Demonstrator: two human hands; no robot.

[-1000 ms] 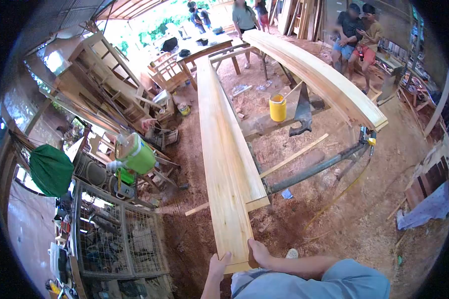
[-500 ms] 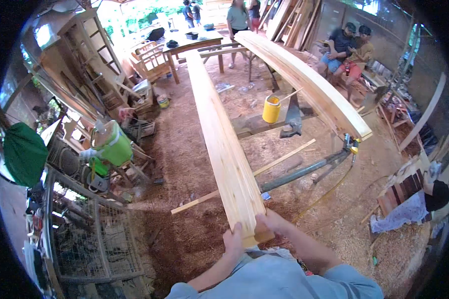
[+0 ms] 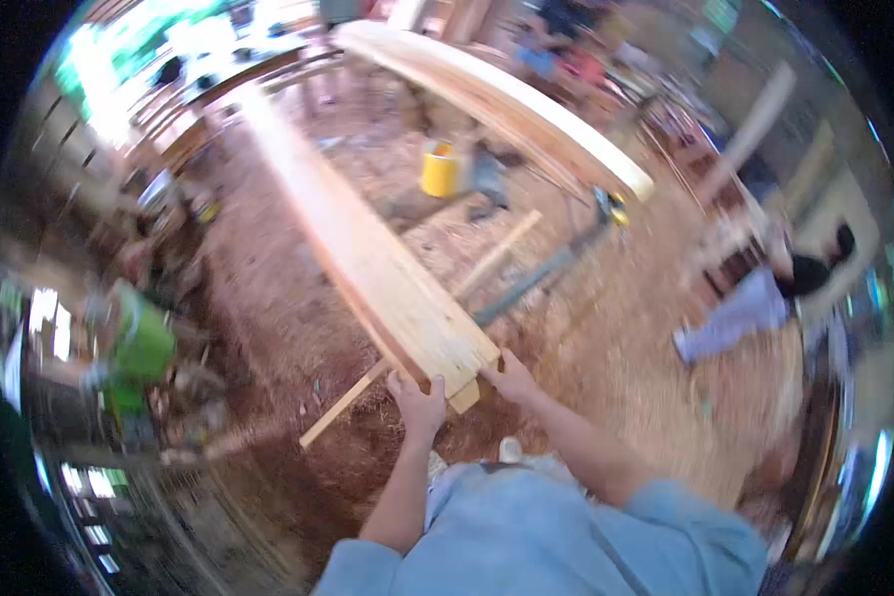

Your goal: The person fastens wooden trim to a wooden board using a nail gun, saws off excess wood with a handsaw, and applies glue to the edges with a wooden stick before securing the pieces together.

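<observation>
A long, pale wooden board [image 3: 368, 268] runs from my hands toward the far left, with a second, shorter-looking piece of wood [image 3: 464, 397] under its near end. My left hand [image 3: 419, 402] grips the left corner of that end, thumb on the wood. On the right corner, my right hand [image 3: 510, 375] is closed around the edge. A thin wooden strip [image 3: 343, 404] and a grey-green bar [image 3: 536, 283] pass beneath the board as supports. The undersides of my fingers are partly hidden.
Another stack of long boards [image 3: 507, 99] lies to the right, a yellow tool [image 3: 616, 209] at its near end. Between the stacks stands a yellow container [image 3: 439, 171]. A green bucket [image 3: 141, 338] is at left; a person in black [image 3: 815, 268] is at right.
My view has swung right and blurred, so the scene slants and shifts left. The board's near end sits higher in view, with both hands still on it and my arms more extended.
</observation>
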